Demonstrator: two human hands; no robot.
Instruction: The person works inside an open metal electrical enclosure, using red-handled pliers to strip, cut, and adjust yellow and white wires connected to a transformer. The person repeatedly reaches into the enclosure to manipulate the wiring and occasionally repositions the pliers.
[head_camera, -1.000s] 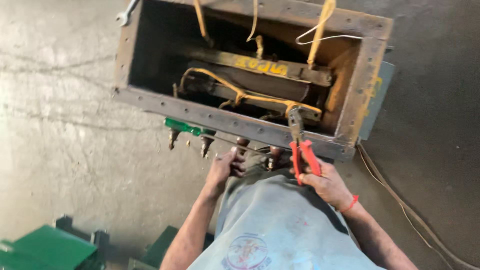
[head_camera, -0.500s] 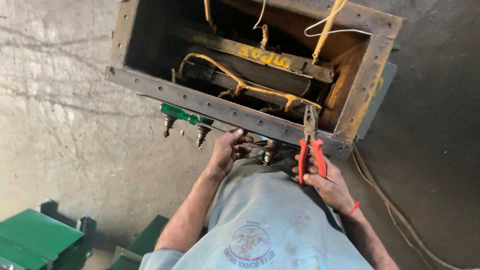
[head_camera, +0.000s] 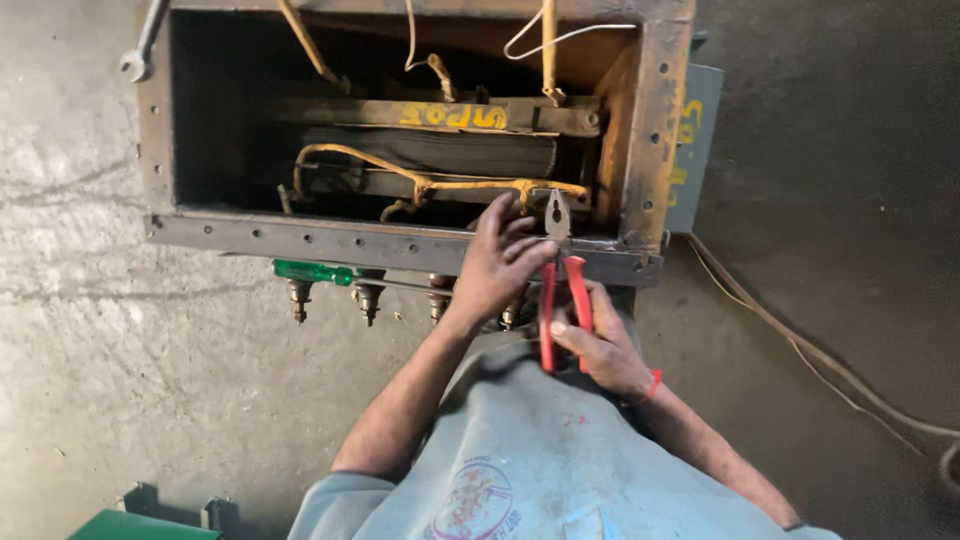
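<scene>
Pliers (head_camera: 562, 290) with red handles were gripped in the right hand (head_camera: 600, 345), fingers closed round the handles, the nose raised over the tank's near rim (head_camera: 400, 243). The left hand (head_camera: 497, 262) was laid on that rim just beside the pliers, its fingers (head_camera: 520, 245) loosely curled and clasping nothing that could be made out. Work on the yellow-taped lead (head_camera: 440, 185), just inside the rim, seemed to be the step in hand; next, the nose would probably have to be brought onto that lead. A green-handled screwdriver (head_camera: 312, 271) was lodged just outside the rim, beside the bushings (head_camera: 366, 298).
</scene>
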